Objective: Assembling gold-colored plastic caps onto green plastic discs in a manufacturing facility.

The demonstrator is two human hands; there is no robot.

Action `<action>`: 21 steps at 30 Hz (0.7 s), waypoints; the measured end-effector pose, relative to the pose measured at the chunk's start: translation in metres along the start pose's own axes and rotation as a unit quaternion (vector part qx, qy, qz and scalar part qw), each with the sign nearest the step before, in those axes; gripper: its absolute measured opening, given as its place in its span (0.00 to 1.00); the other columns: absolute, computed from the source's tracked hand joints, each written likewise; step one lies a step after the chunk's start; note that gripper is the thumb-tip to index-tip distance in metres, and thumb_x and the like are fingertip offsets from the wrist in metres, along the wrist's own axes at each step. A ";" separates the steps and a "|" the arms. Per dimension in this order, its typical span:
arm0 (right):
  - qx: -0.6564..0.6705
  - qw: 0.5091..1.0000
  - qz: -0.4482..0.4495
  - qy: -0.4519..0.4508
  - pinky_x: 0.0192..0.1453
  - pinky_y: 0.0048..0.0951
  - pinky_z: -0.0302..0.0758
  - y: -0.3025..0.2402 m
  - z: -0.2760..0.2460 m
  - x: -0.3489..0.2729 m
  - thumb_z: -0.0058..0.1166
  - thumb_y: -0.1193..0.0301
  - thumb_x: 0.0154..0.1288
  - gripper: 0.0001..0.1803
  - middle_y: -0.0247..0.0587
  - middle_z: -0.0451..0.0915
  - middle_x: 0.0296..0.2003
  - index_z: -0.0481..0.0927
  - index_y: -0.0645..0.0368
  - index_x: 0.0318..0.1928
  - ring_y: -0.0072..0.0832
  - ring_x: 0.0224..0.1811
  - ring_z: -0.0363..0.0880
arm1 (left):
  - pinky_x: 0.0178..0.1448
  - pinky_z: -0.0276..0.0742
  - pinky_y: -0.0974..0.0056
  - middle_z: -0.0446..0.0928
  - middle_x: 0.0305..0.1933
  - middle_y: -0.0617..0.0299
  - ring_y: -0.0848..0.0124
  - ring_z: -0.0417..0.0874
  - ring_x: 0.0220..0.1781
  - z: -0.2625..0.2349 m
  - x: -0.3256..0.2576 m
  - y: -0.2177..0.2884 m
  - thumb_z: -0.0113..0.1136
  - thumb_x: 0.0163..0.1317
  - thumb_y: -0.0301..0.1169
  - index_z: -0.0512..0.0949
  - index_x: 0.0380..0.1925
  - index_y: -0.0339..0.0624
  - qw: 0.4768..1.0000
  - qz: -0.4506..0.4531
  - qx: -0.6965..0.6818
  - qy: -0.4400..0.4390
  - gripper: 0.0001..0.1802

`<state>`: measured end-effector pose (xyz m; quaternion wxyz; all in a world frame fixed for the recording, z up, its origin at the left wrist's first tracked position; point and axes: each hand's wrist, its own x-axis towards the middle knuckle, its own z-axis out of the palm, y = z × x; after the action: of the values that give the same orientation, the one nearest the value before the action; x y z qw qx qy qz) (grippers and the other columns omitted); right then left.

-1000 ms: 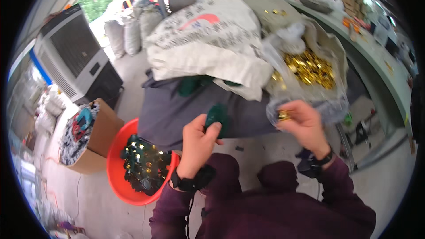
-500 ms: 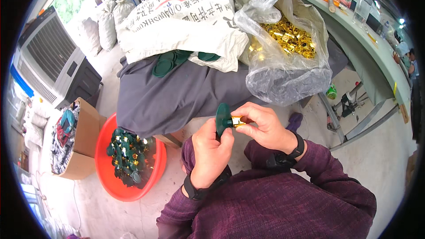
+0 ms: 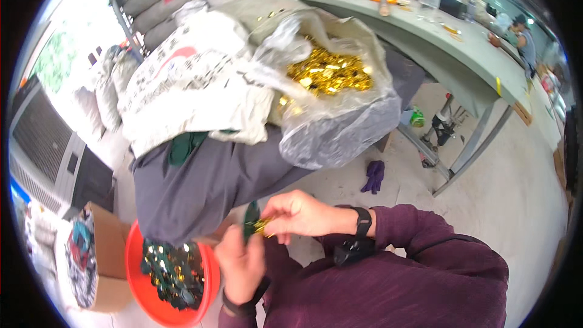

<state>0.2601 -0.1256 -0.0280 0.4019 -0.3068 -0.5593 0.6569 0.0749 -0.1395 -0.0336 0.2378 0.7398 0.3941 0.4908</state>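
Note:
In front of my lap, the two hands meet at a dark green disc (image 3: 250, 218), seen nearly edge-on. My left hand (image 3: 242, 264), smeared by motion, pinches its lower edge between thumb and fingers. A shiny gold piece (image 3: 262, 226) sits against the disc's right face, and my right hand (image 3: 303, 214) grips it with closed fingers that partly cover it. To the lower left stands a red tub (image 3: 214, 267) holding many green pieces with gold parts. Beyond my hands lie a white woven sack (image 3: 200, 79) with green showing at its mouth, and a clear plastic bag (image 3: 331, 143) of gold pieces.
Grey cloth (image 3: 200, 194) covers the surface under the sack and bag. A cardboard box (image 3: 112, 255) of fabric and an air cooler (image 3: 48, 140) stand left. At right runs a long table (image 3: 461, 54); a purple glove (image 3: 374, 176) lies on the floor. Another person (image 3: 523, 42) sits far right.
My view has swung up and to the right. Both hands, still together at the disc and gold piece, now appear lower and further left in the picture.

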 end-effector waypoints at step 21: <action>-0.719 0.527 -0.057 0.449 0.37 0.47 0.72 -0.048 -0.268 -0.007 0.54 0.77 0.53 0.05 0.55 0.75 0.29 0.75 0.63 0.31 0.52 0.33 0.76 | 0.44 0.75 0.57 0.78 0.39 0.47 0.53 0.81 0.40 -0.067 0.139 -0.061 0.57 0.53 0.27 0.78 0.40 0.33 0.947 0.035 0.319 0.011 0.14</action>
<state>0.5014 0.0015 -0.0315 0.2795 -0.7139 -0.6045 -0.2164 0.0212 0.0066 0.0231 -0.0324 0.7851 0.5063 0.3553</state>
